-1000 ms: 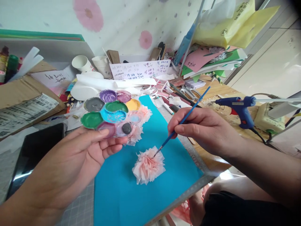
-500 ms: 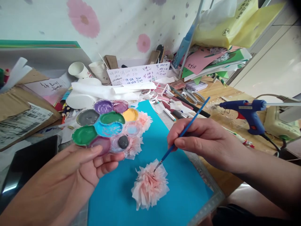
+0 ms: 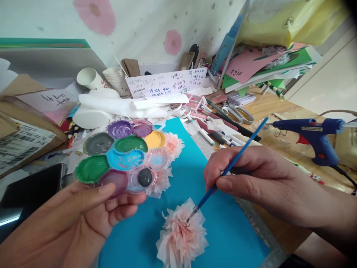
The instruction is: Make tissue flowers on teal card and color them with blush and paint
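Note:
My left hand grips a clear paint palette by its near edge, thumb on top and fingers beneath. Its wells hold green, grey, purple, yellow, blue and dark paint. A blue paintbrush is pinched in my right hand, its bristles down on the pink tissue-paper flower. That flower lies on a blue sheet of paper. Farther up the sheet, two more tissue flowers, one of them pink, are partly hidden behind the palette.
A blue glue gun lies at the right on the wooden table. Scissors, pens and rolled white paper crowd the back. Paper cups and a cardboard box stand left, near a dark tablet-like device.
The view has shifted and come a little closer, so the flower sits lower and the glue gun farther right. Both hands keep their holds; the brush tip stays at the flower.

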A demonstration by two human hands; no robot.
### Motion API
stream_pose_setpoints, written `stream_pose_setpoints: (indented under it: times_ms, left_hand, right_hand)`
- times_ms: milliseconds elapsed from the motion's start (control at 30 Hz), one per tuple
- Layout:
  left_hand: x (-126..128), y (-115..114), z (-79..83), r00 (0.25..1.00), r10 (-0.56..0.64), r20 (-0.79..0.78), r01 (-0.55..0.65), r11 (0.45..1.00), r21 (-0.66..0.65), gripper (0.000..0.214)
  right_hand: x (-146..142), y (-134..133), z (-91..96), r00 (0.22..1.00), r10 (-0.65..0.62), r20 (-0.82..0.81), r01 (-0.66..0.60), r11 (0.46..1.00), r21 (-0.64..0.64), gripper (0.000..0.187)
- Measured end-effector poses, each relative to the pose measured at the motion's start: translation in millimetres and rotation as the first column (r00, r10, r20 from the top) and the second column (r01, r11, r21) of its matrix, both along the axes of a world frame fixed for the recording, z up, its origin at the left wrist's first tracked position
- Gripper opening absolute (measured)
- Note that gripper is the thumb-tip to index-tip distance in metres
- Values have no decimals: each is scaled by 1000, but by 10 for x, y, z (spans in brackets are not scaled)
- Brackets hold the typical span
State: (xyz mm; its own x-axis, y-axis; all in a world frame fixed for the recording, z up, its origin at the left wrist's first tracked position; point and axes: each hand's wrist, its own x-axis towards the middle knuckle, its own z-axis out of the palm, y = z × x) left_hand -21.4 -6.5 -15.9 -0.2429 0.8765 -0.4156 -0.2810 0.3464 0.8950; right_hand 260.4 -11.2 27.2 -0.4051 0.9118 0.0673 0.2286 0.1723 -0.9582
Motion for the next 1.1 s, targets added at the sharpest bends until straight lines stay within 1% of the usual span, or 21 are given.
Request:
stream_pose_setpoints:
  times_ms: [100, 200, 300, 367, 467, 600, 700, 833, 967, 1100]
  left_hand:
    - [-23, 6, -42, 995, -57, -83, 62, 996, 66, 29]
    - [-4, 25, -36, 993, -54, -108, 61, 996, 62, 29]
    - [25, 36, 3, 994, -52, -100, 57, 997, 48, 30]
    - [32, 36, 25, 994, -47, -98, 51, 998, 43, 26]
    - [22, 30, 43, 995, -33, -94, 37, 998, 42, 23]
    - [17, 28, 62, 997, -46, -64, 47, 999, 16, 28]
    - [23, 32, 77, 996, -63, -70, 64, 998, 18, 24]
    - [20, 31, 80, 994, -62, -86, 63, 998, 14, 24]
    - [-1, 18, 66, 996, -45, -70, 45, 999, 3, 23]
    - [-1, 26, 45, 997, -48, -58, 48, 999, -4, 23]
  right_hand:
    - [2, -6, 7, 1000, -11, -2, 11, 1000, -11, 11]
    - [-9, -3, 9, 1000, -23, 6, 23, 1000, -8, 11]
    - [-15, 6, 11, 1000, -7, 27, 7, 1000, -4, 11]
    - [-13, 12, 15, 1000, 3, 31, -3, 1000, -7, 13]
    - [-10, 17, 22, 1000, -10, 26, 10, 1000, -14, 13]
    - [-10, 14, 23, 1000, -2, 29, 3, 1000, -17, 13]
    - [-4, 7, 23, 1000, -5, 27, 6, 1000, -29, 12]
    - [1, 0, 25, 999, -24, 25, 25, 999, -26, 12]
    - [6, -8, 19, 1000, -13, 17, 13, 1000, -11, 12]
    - [0, -7, 22, 999, -34, 9, 34, 999, -3, 10]
